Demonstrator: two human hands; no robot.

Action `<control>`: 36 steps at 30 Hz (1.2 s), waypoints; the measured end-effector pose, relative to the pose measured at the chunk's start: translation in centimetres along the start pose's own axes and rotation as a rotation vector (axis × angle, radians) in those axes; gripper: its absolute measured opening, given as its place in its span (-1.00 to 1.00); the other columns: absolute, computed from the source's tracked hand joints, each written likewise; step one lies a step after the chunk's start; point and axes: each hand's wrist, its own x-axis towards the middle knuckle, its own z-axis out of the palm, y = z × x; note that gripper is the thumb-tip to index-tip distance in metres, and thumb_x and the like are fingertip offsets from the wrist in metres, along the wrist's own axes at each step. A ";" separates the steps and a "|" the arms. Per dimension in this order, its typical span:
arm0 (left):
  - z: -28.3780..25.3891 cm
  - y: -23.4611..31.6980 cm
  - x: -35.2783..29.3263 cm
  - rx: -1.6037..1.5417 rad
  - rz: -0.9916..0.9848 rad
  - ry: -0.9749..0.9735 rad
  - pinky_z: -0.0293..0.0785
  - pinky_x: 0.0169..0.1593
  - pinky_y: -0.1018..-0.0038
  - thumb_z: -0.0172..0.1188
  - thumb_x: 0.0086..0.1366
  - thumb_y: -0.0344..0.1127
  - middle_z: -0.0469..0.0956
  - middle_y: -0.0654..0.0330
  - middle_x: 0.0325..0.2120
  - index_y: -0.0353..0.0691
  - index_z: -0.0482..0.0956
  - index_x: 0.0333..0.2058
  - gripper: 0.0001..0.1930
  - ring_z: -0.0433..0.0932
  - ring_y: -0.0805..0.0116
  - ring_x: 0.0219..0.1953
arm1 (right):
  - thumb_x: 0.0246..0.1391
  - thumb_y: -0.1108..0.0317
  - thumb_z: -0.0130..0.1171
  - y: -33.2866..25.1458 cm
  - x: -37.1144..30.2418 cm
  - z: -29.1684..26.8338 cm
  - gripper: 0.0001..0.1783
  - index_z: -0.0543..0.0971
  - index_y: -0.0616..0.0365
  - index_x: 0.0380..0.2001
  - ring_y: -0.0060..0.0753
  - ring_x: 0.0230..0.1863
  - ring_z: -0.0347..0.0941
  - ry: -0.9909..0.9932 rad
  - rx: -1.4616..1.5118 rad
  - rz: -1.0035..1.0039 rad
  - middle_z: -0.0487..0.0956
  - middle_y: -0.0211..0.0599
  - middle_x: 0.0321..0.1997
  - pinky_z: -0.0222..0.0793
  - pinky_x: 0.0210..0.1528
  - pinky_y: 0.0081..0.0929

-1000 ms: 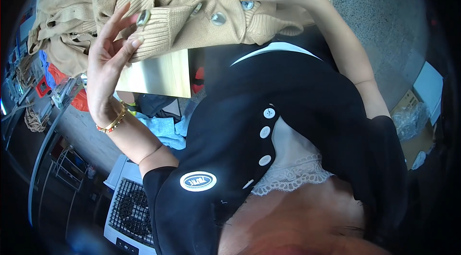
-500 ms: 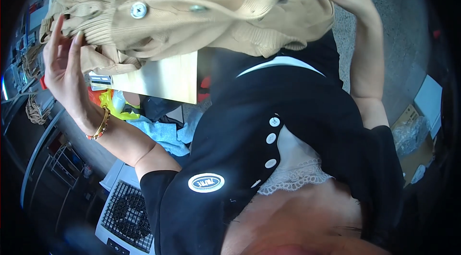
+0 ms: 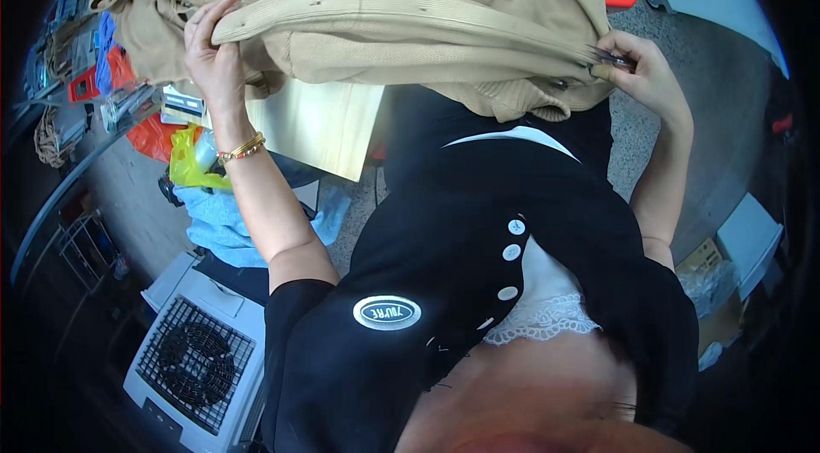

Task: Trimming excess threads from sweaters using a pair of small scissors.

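Note:
A tan knitted cardigan [image 3: 478, 69] lies across the table edge and my lap, its ribbed button band stretched sideways between my hands. Several buttonholes show along the band. My left hand [image 3: 213, 60] pinches the band's left end between thumb and fingers. At the right, my right hand [image 3: 651, 81] is closed around small dark thread snips [image 3: 617, 58], whose points lie against the cardigan. Its fingertips also hold the right end of the band. The snips' handles are mostly hidden in the palm.
A pale wooden tabletop [image 3: 329, 124] shows under the cardigan. Left of me are a yellow plastic bag [image 3: 190, 163], light blue cloth [image 3: 226, 222] and a white machine with a black grille [image 3: 195, 363]. On the right floor stands an open cardboard box [image 3: 722, 316] with clear plastic.
My left hand has moved right and taken hold of the band's end. My right hand has come down and right, drawing the band straight. The large button has gone from view.

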 end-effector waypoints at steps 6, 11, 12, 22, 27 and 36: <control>0.1 0.3 -2.1 -0.264 -0.223 0.190 0.46 -0.02 0.61 0.12 0.27 -0.61 0.47 0.23 -0.15 -0.26 0.46 0.11 -0.59 0.48 0.52 -0.14 | -0.12 0.49 0.18 1.3 1.3 0.5 -0.67 0.56 0.21 -0.19 -0.81 -0.51 0.13 0.007 -0.027 -0.101 0.32 -0.66 -0.49 0.03 -0.50 -0.68; -0.2 1.1 -3.8 -0.693 -0.547 0.322 0.46 -0.29 0.58 0.05 0.44 -0.18 0.60 0.15 -0.33 -0.33 0.49 -0.09 -0.71 0.61 0.38 -0.36 | 0.11 0.39 0.25 -3.7 3.6 1.2 -0.61 0.48 0.23 0.00 -0.75 -0.29 0.30 0.200 0.050 -0.250 0.48 -0.56 -0.26 0.21 -0.22 -0.71; -0.5 1.4 -4.2 -0.682 -0.548 0.332 0.46 -0.29 0.58 0.05 0.44 -0.18 0.60 0.15 -0.33 -0.33 0.49 -0.09 -0.71 0.61 0.38 -0.36 | 0.18 0.41 0.18 -4.3 4.7 2.1 -0.64 0.45 0.24 0.04 -0.74 -0.21 0.33 0.219 0.113 -0.314 0.48 -0.52 -0.24 0.25 -0.17 -0.68; 0.9 4.5 -2.9 -0.950 -0.619 0.214 0.37 -0.44 0.68 0.20 0.33 -0.31 0.59 0.24 -0.54 -0.25 0.56 -0.34 -0.87 0.56 0.53 -0.50 | -0.05 0.47 0.28 -14.3 11.7 9.8 -0.57 0.60 0.13 -0.02 -0.64 -0.40 0.41 0.207 -0.200 -0.897 0.50 -0.42 -0.37 0.36 -0.32 -0.66; 1.1 7.3 -2.7 -1.065 -0.551 0.183 0.40 -0.41 0.66 0.19 0.35 -0.33 0.61 0.20 -0.46 -0.30 0.58 -0.28 -0.86 0.57 0.51 -0.47 | -0.04 0.41 0.27 -18.7 11.8 11.2 -0.52 0.56 0.16 0.03 -0.26 -0.39 0.41 0.234 -0.213 -0.941 0.49 -0.28 -0.42 0.35 -0.30 -0.46; 2.3 9.4 -2.4 -0.966 -0.425 0.197 0.42 -0.39 0.67 0.20 0.35 -0.33 0.62 0.18 -0.42 -0.37 0.59 -0.23 -0.82 0.59 0.50 -0.44 | 0.04 0.34 0.25 -19.3 15.5 12.8 -0.63 0.61 0.13 -0.04 -0.26 -0.40 0.46 0.515 -0.228 -1.349 0.57 -0.21 -0.32 0.37 -0.35 -0.45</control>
